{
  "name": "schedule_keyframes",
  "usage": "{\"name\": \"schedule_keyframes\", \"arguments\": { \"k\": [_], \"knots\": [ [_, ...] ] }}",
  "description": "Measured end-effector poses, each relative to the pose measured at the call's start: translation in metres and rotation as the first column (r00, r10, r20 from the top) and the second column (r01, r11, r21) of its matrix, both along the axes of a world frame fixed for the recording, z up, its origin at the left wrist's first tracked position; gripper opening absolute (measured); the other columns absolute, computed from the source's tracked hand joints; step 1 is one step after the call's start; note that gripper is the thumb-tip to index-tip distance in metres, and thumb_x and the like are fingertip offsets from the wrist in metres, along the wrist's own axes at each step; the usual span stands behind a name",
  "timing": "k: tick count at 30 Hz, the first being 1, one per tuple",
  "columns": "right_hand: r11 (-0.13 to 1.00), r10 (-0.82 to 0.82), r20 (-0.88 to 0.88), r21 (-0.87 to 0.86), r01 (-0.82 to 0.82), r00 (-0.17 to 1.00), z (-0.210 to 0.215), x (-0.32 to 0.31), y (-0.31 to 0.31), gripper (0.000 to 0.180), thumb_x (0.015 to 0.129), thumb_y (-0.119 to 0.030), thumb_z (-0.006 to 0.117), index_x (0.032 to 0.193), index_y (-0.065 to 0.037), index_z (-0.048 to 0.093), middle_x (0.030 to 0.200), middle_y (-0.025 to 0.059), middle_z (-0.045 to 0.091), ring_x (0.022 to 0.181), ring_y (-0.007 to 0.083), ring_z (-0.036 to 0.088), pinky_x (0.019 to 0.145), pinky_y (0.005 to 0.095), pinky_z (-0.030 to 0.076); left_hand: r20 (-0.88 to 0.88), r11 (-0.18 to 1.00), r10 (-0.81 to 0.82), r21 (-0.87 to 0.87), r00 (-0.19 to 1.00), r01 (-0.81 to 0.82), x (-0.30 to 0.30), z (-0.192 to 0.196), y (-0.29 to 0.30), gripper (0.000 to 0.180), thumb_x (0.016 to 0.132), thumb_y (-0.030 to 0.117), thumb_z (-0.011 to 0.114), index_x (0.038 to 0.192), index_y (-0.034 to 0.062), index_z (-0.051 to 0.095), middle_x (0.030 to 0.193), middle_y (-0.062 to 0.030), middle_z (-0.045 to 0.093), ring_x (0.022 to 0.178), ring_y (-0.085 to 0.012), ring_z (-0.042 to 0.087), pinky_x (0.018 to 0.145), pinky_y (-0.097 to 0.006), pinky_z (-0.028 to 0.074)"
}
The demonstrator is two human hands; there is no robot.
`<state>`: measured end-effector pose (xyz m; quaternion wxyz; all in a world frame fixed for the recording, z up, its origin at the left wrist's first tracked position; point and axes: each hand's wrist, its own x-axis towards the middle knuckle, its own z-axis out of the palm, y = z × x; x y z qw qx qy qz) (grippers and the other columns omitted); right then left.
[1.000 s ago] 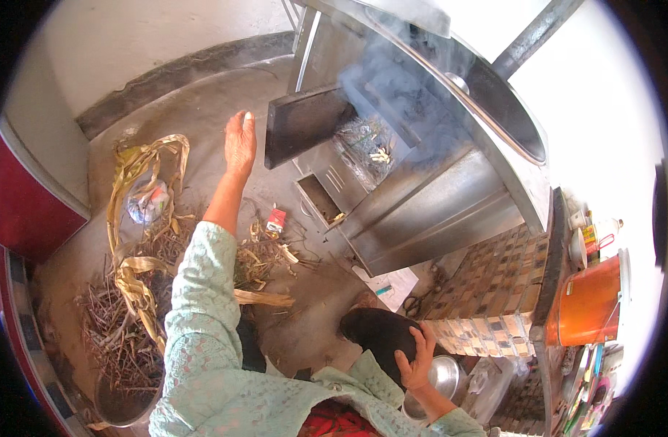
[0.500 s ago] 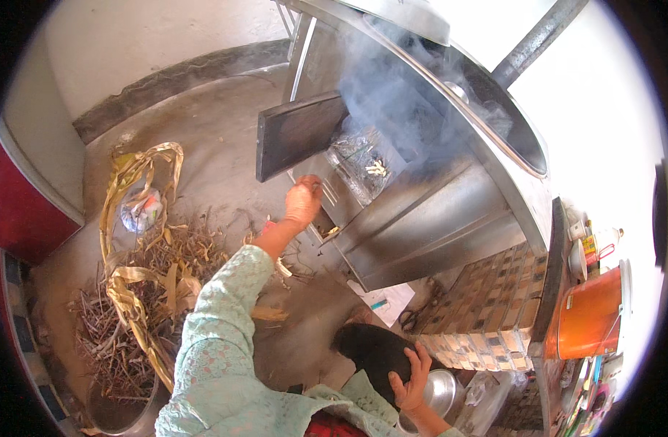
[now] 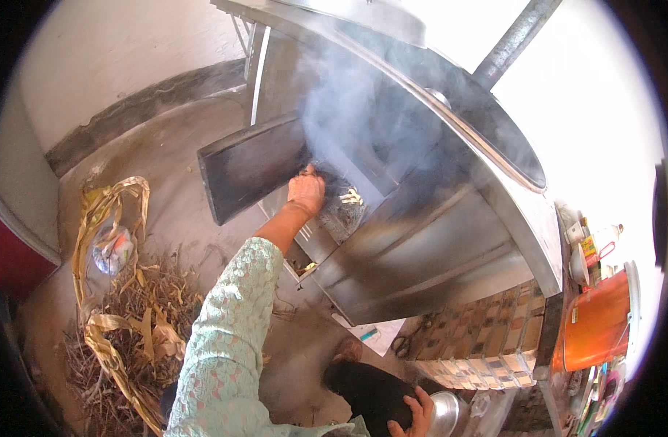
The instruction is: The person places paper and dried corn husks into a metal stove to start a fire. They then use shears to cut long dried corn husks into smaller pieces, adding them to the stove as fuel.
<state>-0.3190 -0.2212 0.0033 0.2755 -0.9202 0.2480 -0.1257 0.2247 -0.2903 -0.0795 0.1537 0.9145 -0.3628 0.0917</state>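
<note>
My left hand (image 3: 307,191) reaches into the mouth of a metal wood stove (image 3: 436,240), beside its swung-out dark door (image 3: 250,169). Its fingers are closed, and whatever they hold is hidden from view. Close to the fingertips, a few pale sticks (image 3: 351,197) lie on dark, shiny material in the opening. Bluish smoke (image 3: 341,109) drifts up from it and partly veils the stove front. Low in the picture, my right hand (image 3: 415,415) lies on my dark-clad knee (image 3: 370,393) with its fingers apart, partly cut off by the lower edge.
Dry twigs and corn husks (image 3: 148,328) are heaped on the floor at left, with a plastic bag (image 3: 113,249) beside them. A brick base (image 3: 479,339) stands at right below an orange bucket (image 3: 596,320). Paper (image 3: 381,331) and a metal bowl (image 3: 444,414) lie near my knee.
My left hand has moved forward from below the open door to the stove mouth. The view has shifted, so the stove sits lower and further left. My right hand stays on the knee.
</note>
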Motion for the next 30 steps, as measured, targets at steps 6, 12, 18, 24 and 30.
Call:
{"name": "schedule_keyframes", "arguments": {
  "k": [6, 12, 18, 24, 30],
  "knots": [
    [0.996, -0.023, -0.037, -0.088, 0.02, 0.999, 0.005, -0.002, -0.001, 0.064, 0.07, -0.021, 0.074, 0.128, -0.01, 0.05, 0.139, 0.0218, 0.037, 0.122, 0.042, 0.041, 0.099, 0.0488, 0.035, -0.019, 0.998, -0.054, -0.032, 0.998, 0.054, -0.006, 0.019, -0.045, 0.022, 0.082, 0.021, 0.052, 0.081, 0.0091, 0.071, 0.084, -0.0148, 0.068, 0.078, -0.0275, 0.067, 0.067, -0.039, 0.052],
    [0.995, 0.0, 0.023, -0.097, 0.002, 1.0, 0.002, 0.002, -0.004, 0.062, 0.07, -0.024, 0.073, 0.126, -0.01, 0.051, 0.136, 0.0221, 0.04, 0.121, 0.0417, 0.042, 0.099, 0.0486, 0.036, -0.068, 0.928, -0.204, -0.33, 0.977, 0.171, -0.019, 0.018, -0.032, 0.014, 0.073, 0.016, 0.061, 0.081, 0.0052, 0.066, 0.087, -0.0187, 0.064, 0.077, -0.032, 0.064, 0.068, -0.043, 0.051],
    [1.0, -0.02, 0.06, 0.003, 0.019, 0.998, -0.002, -0.013, -0.002, 0.064, 0.074, -0.029, 0.069, 0.13, -0.009, 0.047, 0.139, 0.0217, 0.034, 0.126, 0.0404, 0.034, 0.105, 0.0484, 0.029, 0.5, 0.79, -0.132, -0.469, 0.856, 0.395, -0.073, 0.062, 0.111, 0.03, 0.068, 0.006, 0.063, 0.098, 0.0069, 0.058, 0.113, -0.0139, 0.059, 0.088, -0.0303, 0.059, 0.074, -0.042, 0.047],
    [0.999, -0.047, 0.169, 0.003, 0.047, 0.985, 0.001, -0.007, 0.005, 0.054, 0.075, -0.039, 0.066, 0.114, -0.002, 0.057, 0.128, 0.023, 0.044, 0.114, 0.0389, 0.042, 0.097, 0.0469, 0.033, 0.347, 0.628, 0.547, -0.772, 0.762, -0.099, -0.034, 0.119, 0.194, 0.045, 0.087, 0.034, 0.058, 0.119, 0.0026, 0.052, 0.133, -0.0218, 0.043, 0.123, -0.0393, 0.039, 0.1, -0.052, 0.028],
    [0.999, -0.041, 0.155, -0.016, 0.044, 0.987, 0.002, -0.005, 0.01, 0.055, 0.074, -0.038, 0.067, 0.115, -0.003, 0.057, 0.128, 0.0226, 0.044, 0.114, 0.0383, 0.043, 0.097, 0.0456, 0.034, -0.381, 0.33, -0.311, -0.902, 0.87, -0.278, -0.026, 0.095, 0.19, 0.059, 0.097, 0.048, 0.036, 0.122, -0.0033, 0.052, 0.113, -0.0097, 0.058, 0.11, -0.0184, 0.05, 0.099, -0.032, 0.036]
  ]
}}
